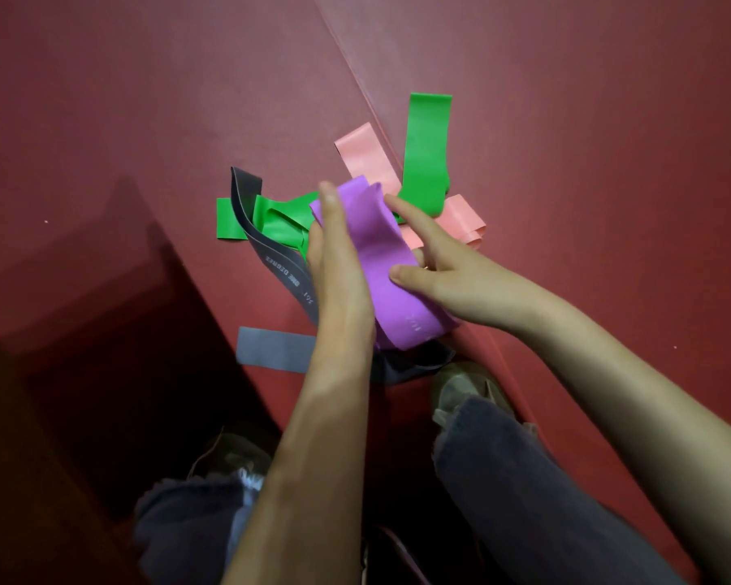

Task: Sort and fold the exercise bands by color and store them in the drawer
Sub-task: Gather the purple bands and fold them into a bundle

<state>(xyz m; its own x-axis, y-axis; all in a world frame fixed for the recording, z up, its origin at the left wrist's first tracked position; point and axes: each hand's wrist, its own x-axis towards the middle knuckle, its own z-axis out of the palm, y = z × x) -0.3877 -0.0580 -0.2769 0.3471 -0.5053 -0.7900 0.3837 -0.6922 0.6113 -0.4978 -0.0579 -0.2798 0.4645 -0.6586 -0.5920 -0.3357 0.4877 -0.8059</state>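
A purple band [372, 247] is held up between my hands above a pile on the red floor mat [144, 120]. My left hand [338, 263] lies flat against the band's left side with straight fingers. My right hand [439, 268] pinches the band's right edge, thumb on top and index finger stretched out. Below lie two green bands [427, 154] [279, 221], two pink bands [366, 156] [461, 219], a dark grey printed band [271, 255] and a lighter grey band [271, 350]. More dark grey band [410, 365] shows under my wrists.
A dark, shadowed piece of furniture [102, 331] fills the lower left. My shoes [465, 390] [233, 453] and trouser legs stand just below the pile. A seam [355, 78] in the mat runs diagonally from the top to the bands.
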